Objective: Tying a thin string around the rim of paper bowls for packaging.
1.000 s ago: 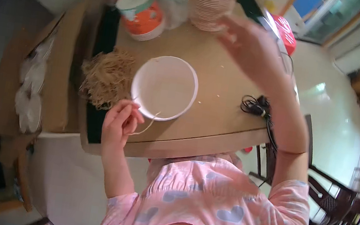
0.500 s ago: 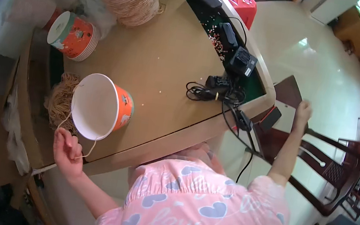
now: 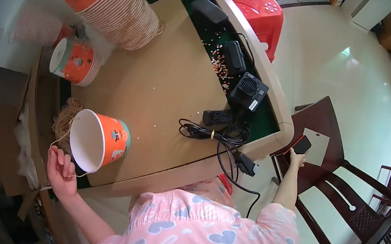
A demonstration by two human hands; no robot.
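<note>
The left hand (image 3: 61, 168) pinched a thin pale string (image 3: 63, 133), fingers together; the orange paper bucket (image 3: 100, 141) lay tipped just right of them, mouth toward them. The right hand (image 3: 296, 159) clasped a dark phone (image 3: 301, 145), well apart.

Paper bucket (image 3: 99, 140) lying on side near table (image 3: 170, 88) left edge; twine bundle (image 3: 65, 120) sitting behind it; cup stack (image 3: 107, 0) occupying far-left corner; cables (image 3: 214, 134) trailing over near-right edge; chair (image 3: 328, 182) standing right of table.

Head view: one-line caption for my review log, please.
Left hand pinches the string of a tipped orange paper bucket; right hand reaches a dark phone on a wooden chair.
</note>
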